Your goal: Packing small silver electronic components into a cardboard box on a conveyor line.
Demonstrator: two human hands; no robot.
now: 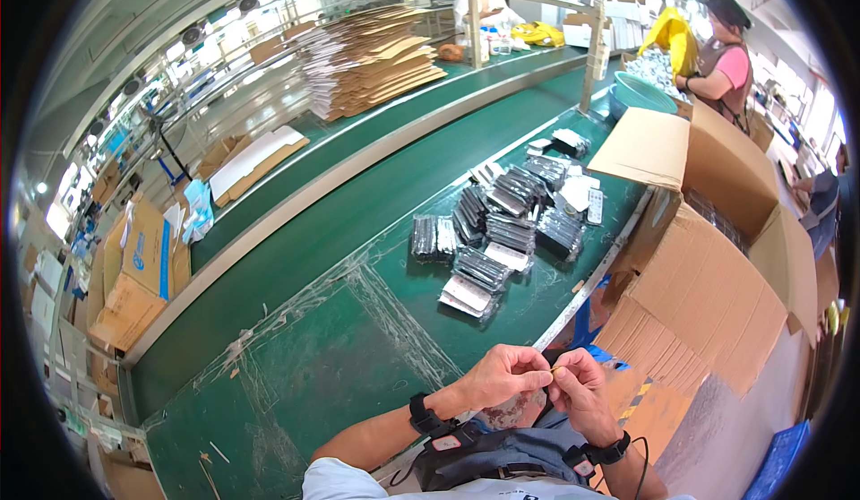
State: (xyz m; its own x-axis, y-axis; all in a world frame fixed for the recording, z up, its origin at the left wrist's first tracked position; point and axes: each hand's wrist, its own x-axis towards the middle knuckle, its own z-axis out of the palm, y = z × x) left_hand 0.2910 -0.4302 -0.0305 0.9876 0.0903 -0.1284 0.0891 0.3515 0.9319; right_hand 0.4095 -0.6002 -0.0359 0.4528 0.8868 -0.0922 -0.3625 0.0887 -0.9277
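My left hand (pixel 512 377) and my right hand (pixel 580 389) meet in front of my body, at the near edge of the green work table (pixel 313 379). Thumb and fingers of both are pinched together. Between the fingertips shows a tiny yellowish bit, too small to name. Beyond the hands, a heap of dark flat pieces in see-through plastic bags (pixel 511 231) lies on the table. Among them are several whitish pieces, one a white remote control (pixel 595 206) with rows of buttons. The closest bag (pixel 468 294) is well apart from my fingers.
An open cardboard box (pixel 708 267), flaps spread, stands at my right with dark packs inside. A green conveyor belt (pixel 358 177) runs behind the table. Stacked flat cardboard (pixel 367 61) sits beyond. At the far right a person (pixel 726 65) stands by a teal basket (pixel 643 94).
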